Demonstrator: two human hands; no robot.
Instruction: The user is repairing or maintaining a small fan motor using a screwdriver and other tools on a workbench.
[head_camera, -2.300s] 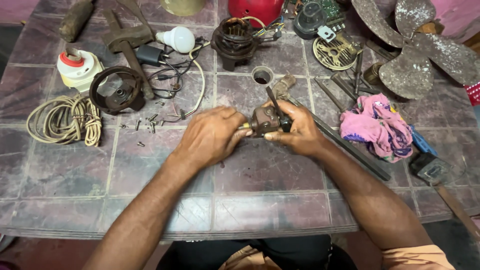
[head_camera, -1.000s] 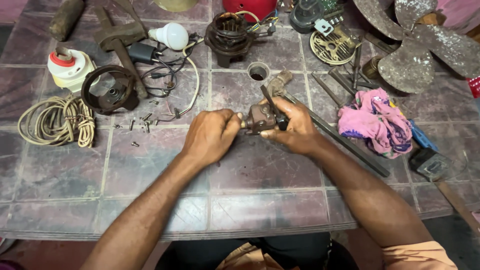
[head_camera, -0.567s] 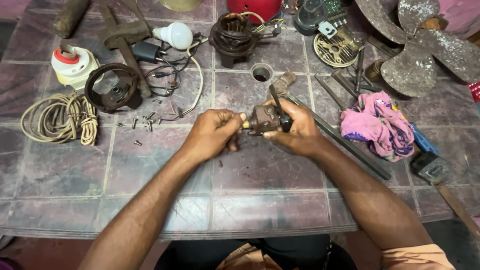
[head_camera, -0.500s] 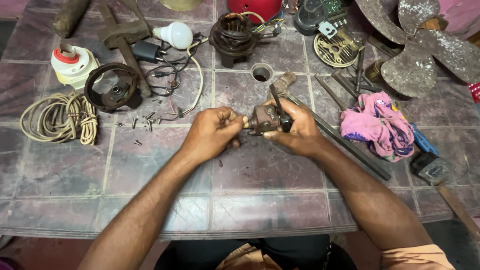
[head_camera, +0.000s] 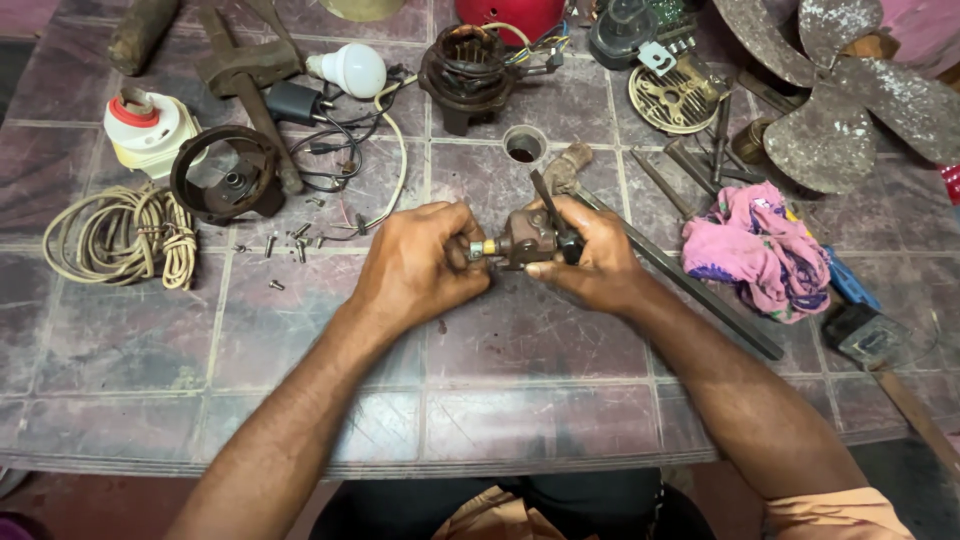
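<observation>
Two hands, left hand (head_camera: 415, 268) pinching its shaft, right hand (head_camera: 590, 262) grasping small brown motor part (head_camera: 525, 238) (between both grips), above tiled table (head_camera: 500, 350).

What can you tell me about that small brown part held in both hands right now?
The small brown part is a blocky, rust-brown metal piece, dull and worn. A short shaft with a pale brass-coloured tip sticks out of its left end. It is held level above the tiled table, near the middle. The right hand wraps its right side along with a dark thin tool; the left hand pinches the shaft end. Its underside is hidden.
</observation>
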